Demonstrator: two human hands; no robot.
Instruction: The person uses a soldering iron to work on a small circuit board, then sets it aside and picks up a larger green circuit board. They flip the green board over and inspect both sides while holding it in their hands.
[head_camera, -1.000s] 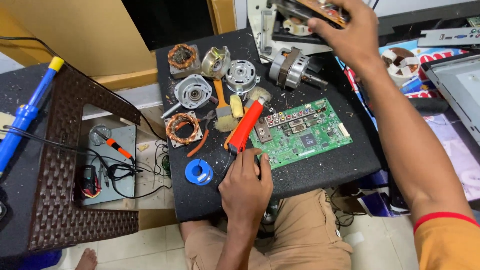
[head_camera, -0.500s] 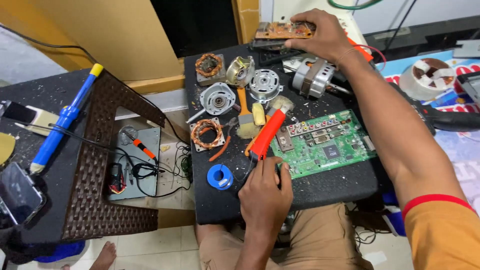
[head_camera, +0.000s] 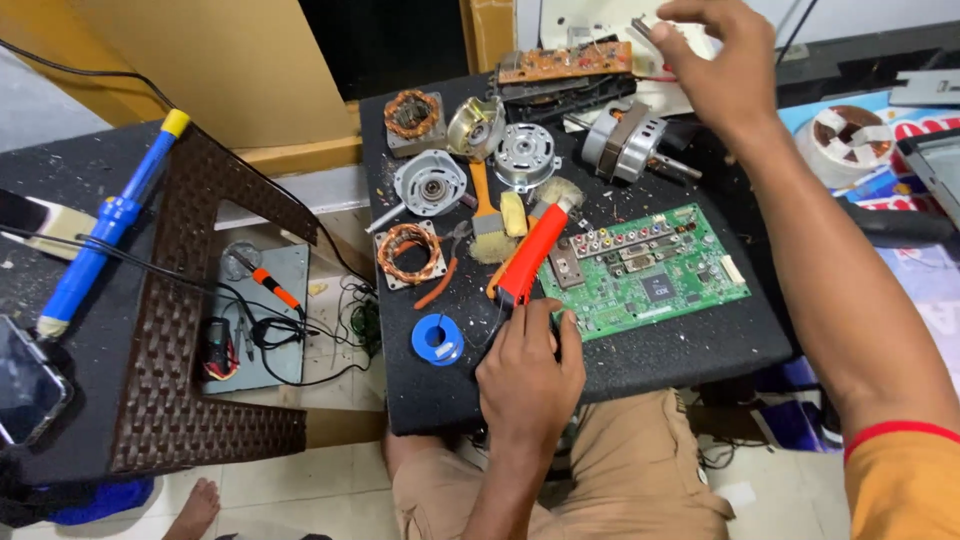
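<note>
Left hand (head_camera: 528, 365) is wrapped around the red soldering iron (head_camera: 532, 255) beside the green circuit board (head_camera: 650, 275). Right hand (head_camera: 715, 70) reaches up top, fingers loosely spread.

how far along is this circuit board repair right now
Done: tools and parts are laid out, and the green circuit board lies flat on the black table. In hand: the left hand grips the red soldering iron, its tip off the board; the right hand reaches toward the far edge. Left: no soldering contact shows.

Red-orange soldering iron (head_camera: 533, 254) lying diagonally on black tabletop, tip beside green circuit board (head_camera: 650, 275)
</note>
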